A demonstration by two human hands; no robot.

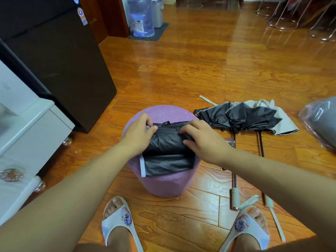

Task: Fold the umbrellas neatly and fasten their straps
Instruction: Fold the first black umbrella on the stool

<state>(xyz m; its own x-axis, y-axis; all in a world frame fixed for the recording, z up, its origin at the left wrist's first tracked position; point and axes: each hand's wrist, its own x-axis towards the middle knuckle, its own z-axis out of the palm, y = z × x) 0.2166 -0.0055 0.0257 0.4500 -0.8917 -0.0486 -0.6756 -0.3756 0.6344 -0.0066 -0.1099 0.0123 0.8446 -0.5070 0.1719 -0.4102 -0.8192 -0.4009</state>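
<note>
Holding: a black umbrella [166, 142], folded into a bundle, lies across the top of a purple stool [164, 186] in front of me, and both my hands are on it.
Left hand [138, 131]: my fingers curl over the bundle's left end, and my thumb and forefinger pinch a pale strap [148, 128] at the upper edge.
Right hand [203, 140]: my fingers are curled and grip the bundle's right end, with the fingertips dug into the black fabric.
Umbrella: its upper fold is bunched and wrinkled between my hands; a lower flap lies flatter toward me, with a pale trim strip [142, 166] along its left edge hanging just past the stool's rim.
Second umbrella [243, 117]: it lies on the floor [181, 70] to the right of the stool, canopy collapsed but loose, dark inside and pale outside. Two thin shafts run from it toward me, each ending in a pale handle [234, 198] near my right foot.
Loose strap [207, 100]: a pale strip lies on the floor just beyond that canopy.
Feet: I am in white slippers [120, 222], one to each side below the stool.
Left side: a dark cabinet [60, 66] stands on the floor, with a white unit [27, 128] nearer to me.
Far end: a blue water bottle [141, 17] stands on a grey mat [151, 33].
Right edge: a plastic-wrapped grey bundle [321, 120] lies on the floor.
</note>
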